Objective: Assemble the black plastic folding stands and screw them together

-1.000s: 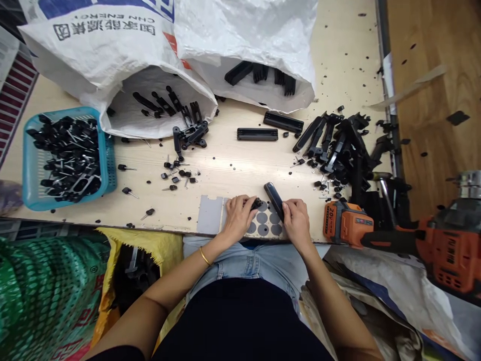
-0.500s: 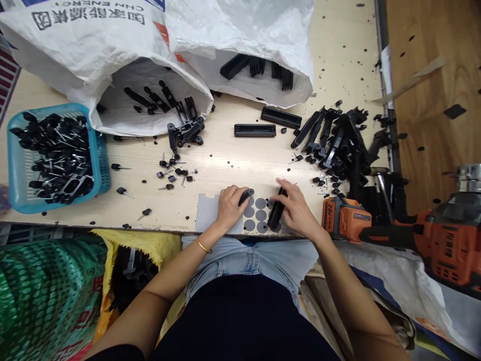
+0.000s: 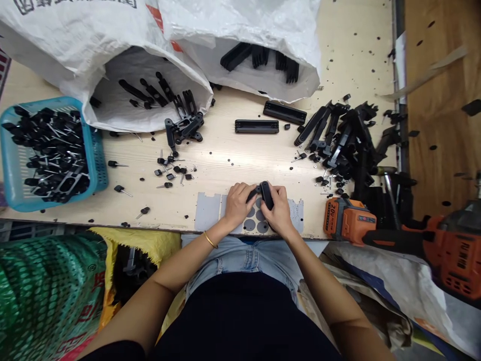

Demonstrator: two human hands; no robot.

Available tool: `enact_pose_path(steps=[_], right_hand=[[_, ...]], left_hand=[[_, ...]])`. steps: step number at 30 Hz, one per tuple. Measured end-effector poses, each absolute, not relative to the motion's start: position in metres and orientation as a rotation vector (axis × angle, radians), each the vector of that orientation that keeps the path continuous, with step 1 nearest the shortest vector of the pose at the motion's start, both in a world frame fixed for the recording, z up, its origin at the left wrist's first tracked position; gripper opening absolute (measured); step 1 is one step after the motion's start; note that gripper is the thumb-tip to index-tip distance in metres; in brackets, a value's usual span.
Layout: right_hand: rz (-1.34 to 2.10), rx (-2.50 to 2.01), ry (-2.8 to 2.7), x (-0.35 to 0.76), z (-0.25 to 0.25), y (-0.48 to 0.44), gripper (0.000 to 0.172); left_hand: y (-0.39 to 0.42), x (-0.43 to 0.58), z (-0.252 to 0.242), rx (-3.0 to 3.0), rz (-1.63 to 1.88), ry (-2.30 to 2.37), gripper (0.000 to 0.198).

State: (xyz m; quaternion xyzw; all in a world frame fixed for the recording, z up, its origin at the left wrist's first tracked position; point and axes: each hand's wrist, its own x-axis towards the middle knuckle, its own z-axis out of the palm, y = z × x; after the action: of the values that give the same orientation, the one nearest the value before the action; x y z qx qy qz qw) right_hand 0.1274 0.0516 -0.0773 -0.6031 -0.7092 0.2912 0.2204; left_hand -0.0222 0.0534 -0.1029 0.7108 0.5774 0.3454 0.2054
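Observation:
My left hand (image 3: 239,203) is closed round a small black part (image 3: 254,192), of which only the upper end shows. Beside it, my right hand (image 3: 277,208) grips a black bar (image 3: 266,195) that stands tilted. The two black pieces meet or nearly meet between my hands. Below them lie grey round discs (image 3: 250,224) on the table, with a grey sheet (image 3: 207,211) to the left. Farther up the table rest two long black holders (image 3: 256,127), (image 3: 284,113).
A blue basket (image 3: 98,163) of black-headed screws stands left. Two white sacks (image 3: 139,118), (image 3: 240,25) with black parts lie at the back. On the right are a pile of black parts (image 3: 345,135) and an orange power tool (image 3: 351,220). Loose screws (image 3: 167,185) lie left of centre.
My right hand has moved left with the black bar, bringing it up against the part in my left hand. My left hand has shifted slightly right. The camera view has moved a little.

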Motion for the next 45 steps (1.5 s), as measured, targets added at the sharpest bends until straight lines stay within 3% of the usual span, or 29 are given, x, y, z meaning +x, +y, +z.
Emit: enact_pose_path(steps=[5,16,21,27,33,40,45], right_hand=[[0.822,-1.664,-1.945,0.129,-0.078,0.053,0.054],[0.909,-1.534,-1.988,0.136,-0.079,0.057,0.057],[0.863,-1.484,-1.970,0.133,-0.084,0.055,0.064],[0.866,-1.498,-2.014,0.134,-0.085,0.053,0.070],[0.887,-1.522,-2.022,0.134,-0.085,0.054,0.075],[0.916,-1.605,-2.004,0.131,-0.082,0.052,0.069],[1.247,-1.525,-1.964,0.152,-0.054,0.083,0.056]], left_hand=[[0.054,-0.024,-0.103,1.913,1.071,1.559,0.019],[0.066,-0.030,-0.105,2.152,0.915,1.436,0.025],[0.067,-0.015,-0.105,2.113,0.924,1.622,0.031],[0.086,-0.032,-0.107,2.255,0.939,1.149,0.026],[0.069,-0.015,-0.101,2.006,1.032,1.477,0.027],[0.076,-0.016,-0.093,1.976,0.920,1.412,0.022],[0.079,-0.026,-0.083,1.969,0.741,1.516,0.022]])
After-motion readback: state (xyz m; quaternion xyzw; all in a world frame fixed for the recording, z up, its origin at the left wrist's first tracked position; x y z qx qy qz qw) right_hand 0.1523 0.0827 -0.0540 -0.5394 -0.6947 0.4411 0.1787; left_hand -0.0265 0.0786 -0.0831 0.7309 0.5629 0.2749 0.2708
